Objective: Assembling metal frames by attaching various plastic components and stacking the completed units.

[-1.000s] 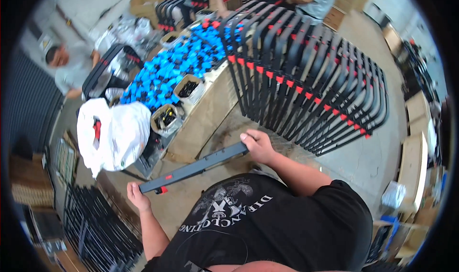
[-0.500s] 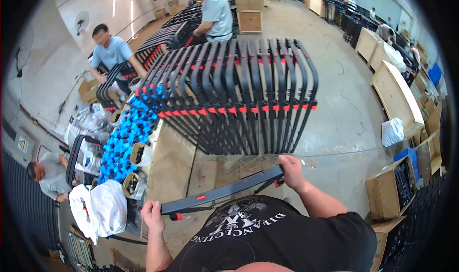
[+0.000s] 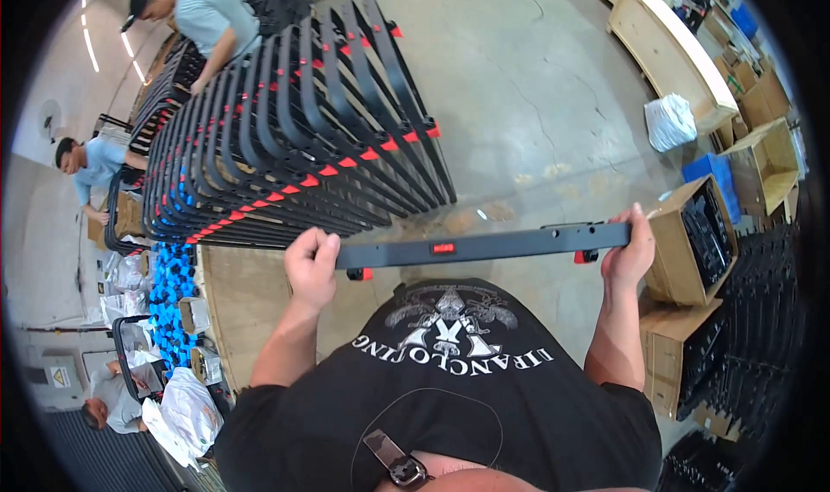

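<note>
Evidently stiff, the dark grey bar [image 3: 510,246] spans the space in front of the chest, running nearly straight across with its right end a little higher in the view. It looks like painted metal, perhaps hollow, so it should be moderate in weight, rigid and hard to break, though its smooth face could slide under a loose grip. Both ends seem the best places to take hold, since that spreads the load and keeps the bar from tipping. A small red label [image 3: 443,249] sits left of its middle, round holes show near the right end, and a black-and-red fitting [image 3: 358,274] juts out below near the left end, with another like it near the right. Those fittings are probably plastic and poorer handholds.

The left hand [image 3: 313,265] is clamped around the left end, thumb uppermost; the right hand [image 3: 631,248] grips the right end, thumb pointing up. Some fingertips are hidden.

Beyond the left hand stands a row of bent black frames [image 3: 303,129] with red fittings. Farther left lie blue pieces [image 3: 169,297] and a white plastic bag [image 3: 188,410]; to the right, just past the right hand, a cardboard box [image 3: 679,254] holds black parts.
</note>
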Demonstrator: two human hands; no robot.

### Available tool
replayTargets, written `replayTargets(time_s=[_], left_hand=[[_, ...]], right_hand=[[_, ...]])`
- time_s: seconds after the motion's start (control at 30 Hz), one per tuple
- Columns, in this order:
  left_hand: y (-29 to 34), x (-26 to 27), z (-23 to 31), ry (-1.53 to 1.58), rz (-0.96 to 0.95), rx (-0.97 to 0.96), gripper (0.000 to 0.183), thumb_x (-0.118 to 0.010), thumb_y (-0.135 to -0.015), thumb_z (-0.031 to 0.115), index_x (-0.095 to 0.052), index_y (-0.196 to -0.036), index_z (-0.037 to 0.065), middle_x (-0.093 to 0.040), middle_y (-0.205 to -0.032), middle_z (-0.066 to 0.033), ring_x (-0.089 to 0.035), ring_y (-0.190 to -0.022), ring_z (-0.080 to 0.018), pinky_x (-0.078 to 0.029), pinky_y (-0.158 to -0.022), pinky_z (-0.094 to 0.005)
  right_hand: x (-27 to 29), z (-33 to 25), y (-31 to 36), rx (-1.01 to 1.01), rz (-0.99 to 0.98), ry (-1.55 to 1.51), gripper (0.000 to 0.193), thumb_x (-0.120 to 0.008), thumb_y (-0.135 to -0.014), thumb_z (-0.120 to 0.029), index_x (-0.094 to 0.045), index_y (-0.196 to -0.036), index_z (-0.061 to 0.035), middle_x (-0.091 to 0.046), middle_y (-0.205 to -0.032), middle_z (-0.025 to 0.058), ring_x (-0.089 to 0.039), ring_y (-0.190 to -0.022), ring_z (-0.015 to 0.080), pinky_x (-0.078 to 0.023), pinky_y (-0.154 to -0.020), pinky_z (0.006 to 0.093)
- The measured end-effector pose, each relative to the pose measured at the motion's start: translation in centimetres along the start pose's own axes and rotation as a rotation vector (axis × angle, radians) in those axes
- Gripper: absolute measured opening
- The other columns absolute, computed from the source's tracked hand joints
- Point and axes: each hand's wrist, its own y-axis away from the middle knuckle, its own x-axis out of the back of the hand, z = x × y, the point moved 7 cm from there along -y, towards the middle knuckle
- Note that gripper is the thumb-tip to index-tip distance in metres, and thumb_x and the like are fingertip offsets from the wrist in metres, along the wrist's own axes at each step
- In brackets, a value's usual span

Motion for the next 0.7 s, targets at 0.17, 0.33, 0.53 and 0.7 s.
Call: replayTargets(time_s=[0.17,0.33,0.53,0.7], left_hand=[[-7.3,-6.1,-1.4,0.174,-0.073,0.009,0.034,-0.061,-0.098,0.011,-0.042,-0.070,0.009,-0.038,-0.069,0.0070,-0.031,-0.065,-0.0037,-0.026,-0.058,-0.0247],[-12.3,-8.6,-4.7,0.228,-0.110,0.015,0.033,-0.062,-0.096,0.013,-0.042,-0.070,0.008,-0.038,-0.068,0.0061,-0.031,-0.065,-0.0044,-0.027,-0.057,-0.0254],[-18.7,-9.6,-7.8,0.112,-0.072,0.130,0.033,-0.063,-0.094,0.014,-0.044,-0.069,0.005,-0.039,-0.066,0.0036,-0.034,-0.064,-0.0061,-0.030,-0.056,-0.0273],[-20.5,-8.2,-8.2,0.070,0.156,0.186,0.030,-0.061,-0.093,0.011,-0.043,-0.069,0.005,-0.039,-0.066,0.0028,-0.036,-0.065,-0.0064,-0.031,-0.057,-0.0275]], right_hand=[[-0.9,-2.3,-8.4,0.063,0.038,0.052,0.036,-0.051,-0.104,-0.023,-0.051,-0.073,-0.0043,-0.048,-0.071,0.0054,-0.047,-0.072,0.0176,-0.042,-0.076,0.0351],[-5.4,-2.7,-15.1,0.150,-0.061,0.113,0.036,-0.052,-0.103,-0.023,-0.056,-0.074,-0.0024,-0.052,-0.072,0.0061,-0.050,-0.073,0.0165,-0.042,-0.075,0.0330],[-13.1,0.0,-23.9,0.092,-0.149,0.214,0.035,-0.055,-0.102,-0.021,-0.056,-0.072,-0.0026,-0.053,-0.069,0.0059,-0.051,-0.070,0.0160,-0.042,-0.070,0.0320],[-23.8,3.8,-31.5,0.001,-0.326,0.252,0.037,-0.057,-0.101,-0.022,-0.057,-0.069,-0.0033,-0.053,-0.067,0.0033,-0.049,-0.066,0.0119,-0.038,-0.063,0.0282]])
